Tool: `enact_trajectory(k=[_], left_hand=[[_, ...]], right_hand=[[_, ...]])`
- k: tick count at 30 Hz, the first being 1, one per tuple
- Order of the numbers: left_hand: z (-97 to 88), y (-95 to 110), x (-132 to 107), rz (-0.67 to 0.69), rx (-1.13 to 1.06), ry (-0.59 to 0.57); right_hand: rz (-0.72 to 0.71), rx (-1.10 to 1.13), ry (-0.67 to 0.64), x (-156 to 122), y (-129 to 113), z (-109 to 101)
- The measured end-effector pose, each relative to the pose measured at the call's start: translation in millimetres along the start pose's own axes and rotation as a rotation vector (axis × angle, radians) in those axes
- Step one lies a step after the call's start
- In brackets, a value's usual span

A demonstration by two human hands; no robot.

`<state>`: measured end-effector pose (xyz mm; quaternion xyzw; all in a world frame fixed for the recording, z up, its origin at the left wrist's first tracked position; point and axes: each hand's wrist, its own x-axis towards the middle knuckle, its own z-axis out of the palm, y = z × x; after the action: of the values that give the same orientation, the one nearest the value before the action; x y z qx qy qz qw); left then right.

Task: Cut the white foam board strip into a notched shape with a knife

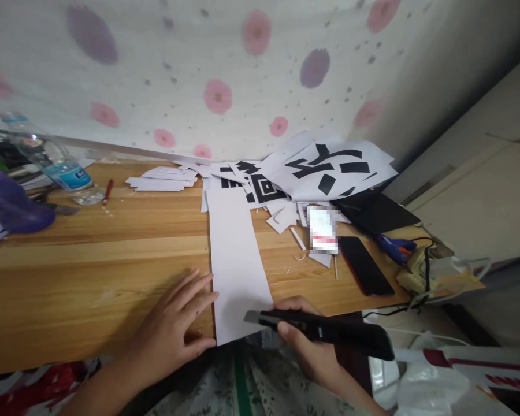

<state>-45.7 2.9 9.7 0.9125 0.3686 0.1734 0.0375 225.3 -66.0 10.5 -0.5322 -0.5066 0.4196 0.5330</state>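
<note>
A long white strip of paper or board (235,254) lies on the wooden table, its near end reaching the front edge. My left hand (173,320) rests flat at the strip's left side, fingers spread, with the fingertips and thumb at its edge. In my right hand (301,338) is a black utility knife (329,330), gripped by its handle. The knife's blade (252,316) is out and points left over the near part of the strip; whether it touches the surface I cannot tell.
Sheets with black printed shapes (329,170) and white offcuts (281,218) lie at the back. To the right are a phone (366,266) and blue-handled pliers (394,248). A water bottle (65,167), a purple bottle (13,202) and a red pen (108,192) are on the left.
</note>
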Motion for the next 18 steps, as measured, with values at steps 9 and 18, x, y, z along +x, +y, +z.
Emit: enact_trajectory(k=[9,18], left_hand=[[-3.9,26,19,-0.043,-0.005,-0.251],[6.1,8,-7,-0.016,-0.006,0.087]], right_hand=[[0.153,0.188,0.061,5,6,12],[0.261,0.546,-0.143,2,11,33]])
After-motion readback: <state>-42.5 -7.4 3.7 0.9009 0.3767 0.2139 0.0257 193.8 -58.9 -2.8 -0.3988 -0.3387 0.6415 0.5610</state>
